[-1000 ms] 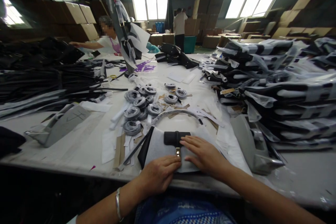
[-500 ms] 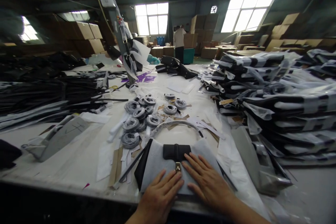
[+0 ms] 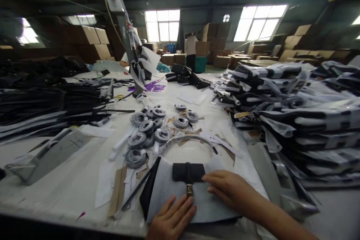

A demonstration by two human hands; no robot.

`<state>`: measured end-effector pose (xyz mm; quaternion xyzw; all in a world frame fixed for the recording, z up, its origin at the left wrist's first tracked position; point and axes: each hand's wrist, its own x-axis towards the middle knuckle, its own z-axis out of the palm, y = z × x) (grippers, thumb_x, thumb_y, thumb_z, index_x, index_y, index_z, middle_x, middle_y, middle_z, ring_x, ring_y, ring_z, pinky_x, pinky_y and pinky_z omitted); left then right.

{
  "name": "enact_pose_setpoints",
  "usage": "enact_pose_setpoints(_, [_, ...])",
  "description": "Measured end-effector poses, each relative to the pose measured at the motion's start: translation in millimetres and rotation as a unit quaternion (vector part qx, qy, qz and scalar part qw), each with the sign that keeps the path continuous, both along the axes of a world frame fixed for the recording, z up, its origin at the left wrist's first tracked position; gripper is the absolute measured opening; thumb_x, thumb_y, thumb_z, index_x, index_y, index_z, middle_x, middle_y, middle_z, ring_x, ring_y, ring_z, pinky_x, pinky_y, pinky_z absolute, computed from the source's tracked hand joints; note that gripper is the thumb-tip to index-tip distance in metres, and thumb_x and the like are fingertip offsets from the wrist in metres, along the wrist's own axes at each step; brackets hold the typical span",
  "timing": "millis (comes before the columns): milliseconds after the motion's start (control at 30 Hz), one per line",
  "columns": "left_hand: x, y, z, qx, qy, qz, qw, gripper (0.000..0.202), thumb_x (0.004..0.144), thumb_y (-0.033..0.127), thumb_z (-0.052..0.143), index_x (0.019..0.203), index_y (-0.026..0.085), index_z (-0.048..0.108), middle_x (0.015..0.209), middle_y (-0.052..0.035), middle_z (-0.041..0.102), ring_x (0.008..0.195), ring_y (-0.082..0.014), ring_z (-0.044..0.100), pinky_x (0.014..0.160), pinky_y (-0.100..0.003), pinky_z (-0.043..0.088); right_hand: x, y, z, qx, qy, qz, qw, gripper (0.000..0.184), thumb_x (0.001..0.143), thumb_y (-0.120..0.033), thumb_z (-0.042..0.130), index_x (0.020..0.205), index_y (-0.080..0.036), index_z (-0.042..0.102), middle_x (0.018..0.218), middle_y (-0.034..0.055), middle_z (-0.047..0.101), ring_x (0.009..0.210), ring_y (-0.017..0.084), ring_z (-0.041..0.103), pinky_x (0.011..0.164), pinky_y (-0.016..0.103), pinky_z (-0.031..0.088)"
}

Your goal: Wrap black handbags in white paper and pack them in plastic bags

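A black handbag (image 3: pixel 146 193) lies at the table's front edge, its front covered by a pale protective sheet (image 3: pixel 165 180). A black flap (image 3: pixel 180 172) with a gold-coloured clasp (image 3: pixel 189 190) shows through at the middle. Behind it arches the wrapped handle (image 3: pixel 191 137). My left hand (image 3: pixel 172 217) rests flat on the sheet just below the clasp, fingers stretched out. My right hand (image 3: pixel 227 189) is on the right part of the sheet, its extended fingertips at the flap's right edge; the fingers lie close together and the thumb side is partly hidden.
Coiled, wrapped straps (image 3: pixel 137 140) lie beyond the bag's left side, with paper strips (image 3: pixel 118 191) nearby. Stacked wrapped black bags (image 3: pixel 317 123) rise on the right. Black straps (image 3: pixel 47 101) pile up at left. A post (image 3: pixel 126 33) stands on the table; a person (image 3: pixel 190 50) is far behind.
My right hand has turned sideways and its fingers have drawn together at the flap's edge. My left hand stays flat below the clasp. The view has tilted up slightly.
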<state>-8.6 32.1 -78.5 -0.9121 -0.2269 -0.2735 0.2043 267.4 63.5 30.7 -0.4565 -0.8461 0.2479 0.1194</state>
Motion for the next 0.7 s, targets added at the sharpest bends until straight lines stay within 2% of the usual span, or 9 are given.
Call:
enact_pose_setpoints(100, [-0.9, 1.6, -0.7, 0.008, 0.004, -0.001, 1.0, 0.045, 0.105, 0.013, 0.027, 0.134, 0.021, 0.06, 0.141, 0.0006, 0.057, 0.132, -0.0152, 0.052, 0.122, -0.037, 0.021, 0.4, -8.2, -0.1, 0.003, 0.022, -0.011, 1.0, 0.034, 0.094, -0.032, 0.059, 0.126, -0.023, 0.067, 0.122, 0.0104, 0.071, 0.113, 0.025, 0.065, 0.101, 0.035, 0.05])
enact_pose_setpoints(200, [-2.1, 2.5, -2.2, 0.009, 0.01, -0.011, 1.0, 0.043, 0.106, 0.015, 0.028, 0.133, 0.02, 0.061, 0.14, -0.0006, 0.058, 0.132, -0.0161, 0.052, 0.122, -0.037, 0.021, -4.3, -28.1, -7.3, -0.03, 0.042, 0.033, 0.998, 0.041, 0.09, -0.04, 0.066, 0.128, -0.026, 0.065, 0.126, 0.0103, 0.069, 0.12, 0.026, 0.062, 0.112, 0.042, 0.04])
enact_pose_setpoints(267, [-2.3, 2.9, -1.6, 0.01, 0.011, -0.015, 1.0, 0.043, 0.106, 0.015, 0.028, 0.133, 0.02, 0.061, 0.139, -0.0008, 0.06, 0.132, -0.0165, 0.052, 0.122, -0.038, 0.02, -6.6, -36.4, -9.7, -0.052, 0.046, 0.043, 0.997, 0.04, 0.089, -0.039, 0.068, 0.126, -0.027, 0.067, 0.126, 0.0095, 0.069, 0.122, 0.027, 0.061, 0.117, 0.045, 0.033])
enact_pose_setpoints(367, [-1.5, 3.4, 2.9, 0.015, 0.004, -0.012, 1.0, 0.043, 0.106, 0.015, 0.029, 0.131, 0.021, 0.063, 0.138, 0.0003, 0.061, 0.133, -0.0163, 0.051, 0.122, -0.038, 0.021, -5.4, -27.6, -3.9, -0.076, 0.066, 0.028, 0.995, 0.026, 0.094, -0.034, 0.061, 0.117, -0.027, 0.072, 0.114, 0.0059, 0.074, 0.109, 0.022, 0.068, 0.106, 0.035, 0.045])
enact_pose_setpoints(467, [-0.4, 4.2, 6.9, 0.029, -0.009, -0.007, 1.0, 0.041, 0.106, 0.017, 0.031, 0.128, 0.023, 0.065, 0.136, 0.0013, 0.063, 0.132, -0.0152, 0.052, 0.121, -0.036, 0.025, -3.2, 7.1, 7.4, -0.045, 0.092, -0.002, 0.995, 0.025, 0.097, -0.031, 0.055, 0.112, -0.027, 0.074, 0.106, 0.004, 0.076, 0.098, 0.019, 0.071, 0.089, 0.027, 0.053])
enact_pose_setpoints(600, [1.1, 6.0, -0.8, 0.061, -0.016, 0.007, 0.998, 0.036, 0.106, 0.022, 0.037, 0.124, 0.028, 0.067, 0.132, 0.0059, 0.065, 0.128, -0.0115, 0.056, 0.119, -0.032, 0.031, -15.1, 77.2, 12.7, 0.06, 0.081, -0.006, 0.995, 0.025, 0.096, -0.029, 0.056, 0.113, -0.025, 0.073, 0.112, 0.0051, 0.075, 0.104, 0.021, 0.07, 0.095, 0.031, 0.052])
enact_pose_setpoints(700, [2.6, 7.5, -12.1, 0.081, -0.014, 0.032, 0.996, 0.031, 0.104, 0.028, 0.042, 0.121, 0.034, 0.068, 0.132, 0.0117, 0.064, 0.126, -0.0087, 0.057, 0.109, -0.022, 0.046, -33.0, 138.2, 7.9, 0.104, 0.035, 0.0, 0.994, 0.025, 0.096, -0.027, 0.056, 0.115, -0.025, 0.072, 0.118, 0.004, 0.073, 0.109, 0.021, 0.068, 0.097, 0.033, 0.051])
